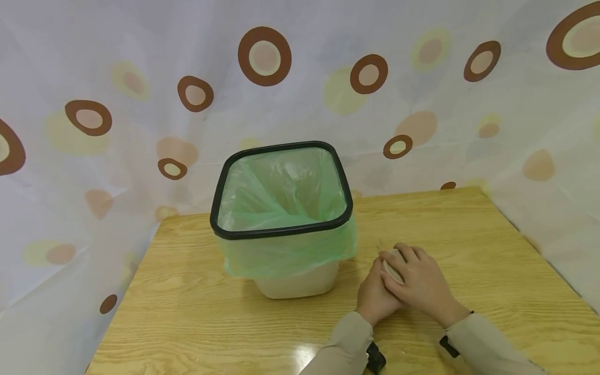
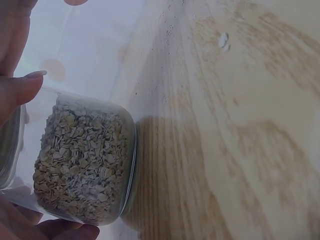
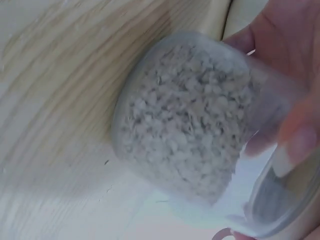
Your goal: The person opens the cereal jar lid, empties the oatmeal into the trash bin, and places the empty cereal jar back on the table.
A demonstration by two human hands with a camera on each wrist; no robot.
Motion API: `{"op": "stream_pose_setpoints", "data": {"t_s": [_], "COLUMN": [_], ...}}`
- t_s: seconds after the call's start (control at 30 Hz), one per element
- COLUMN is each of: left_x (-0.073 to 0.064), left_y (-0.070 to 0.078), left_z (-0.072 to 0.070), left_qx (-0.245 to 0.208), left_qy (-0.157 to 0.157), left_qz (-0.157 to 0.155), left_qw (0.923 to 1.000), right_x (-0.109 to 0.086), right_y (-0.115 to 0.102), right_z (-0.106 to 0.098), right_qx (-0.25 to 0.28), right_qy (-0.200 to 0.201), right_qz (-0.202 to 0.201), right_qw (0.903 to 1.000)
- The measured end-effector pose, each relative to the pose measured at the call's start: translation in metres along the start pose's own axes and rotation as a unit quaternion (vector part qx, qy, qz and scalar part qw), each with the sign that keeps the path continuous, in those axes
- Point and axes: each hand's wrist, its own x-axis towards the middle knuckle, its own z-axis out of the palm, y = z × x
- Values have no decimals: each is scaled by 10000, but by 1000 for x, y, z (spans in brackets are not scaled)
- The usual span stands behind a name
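Observation:
A clear jar of oat flakes (image 2: 82, 160) stands on the table between the two hands, and its lower part shows flakes in both wrist views. Around the jar's upper side, my left hand (image 1: 377, 292) holds it with curled fingers. From above, my right hand (image 1: 419, 276) grips the pale round lid (image 1: 392, 272), its fingers spread over the top and bent at the edge. The jar's body (image 3: 185, 120) is hidden by the hands in the head view. Space without flakes shows in the jar below its rim.
Left of the hands stands a white bin with a black rim (image 1: 281, 232), lined with a green plastic bag (image 1: 290, 255). Small pale flakes (image 2: 223, 41) lie on the wooden table (image 1: 197, 323). A spotted sheet (image 1: 300, 104) hangs behind and at the sides.

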Motion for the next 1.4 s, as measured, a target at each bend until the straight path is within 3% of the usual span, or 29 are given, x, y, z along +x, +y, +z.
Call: {"op": "stream_pose_setpoints", "data": {"t_s": [0.13, 0.27, 0.37, 0.47, 0.63, 0.87, 1.2, 1.4], "left_x": [1, 1, 0, -3, -5, 0, 4, 5], "left_y": [2, 2, 0, -3, -6, -6, -2, -2], "left_z": [-1, -1, 0, 0, 2, 3, 1, 0], "left_qx": [207, 648, 695, 517, 275, -173, -409, -357], "left_qy": [-82, -191, -73, 63, 59, -103, -367, -451], "left_qz": [9, 259, 437, 459, 417, 384, 97, -59], "left_qw": [9998, 9974, 9966, 9976, 9987, 9991, 9984, 9983], "right_x": [3, 6, 6, 4, -1, -2, 0, 1], "right_y": [0, -10, -20, -26, -24, -7, 13, 18], "right_z": [-9, -17, -15, -8, -3, -4, -5, -8], "right_qx": [99, 46, -145, -328, -257, -116, 172, 466], "right_qy": [-566, -1062, -1096, -903, -471, -407, -303, -514], "right_qz": [100, 803, 1376, 1572, 1278, 406, -511, -730], "right_qw": [9983, 9911, 9843, 9829, 9903, 9983, 9981, 9949]}}
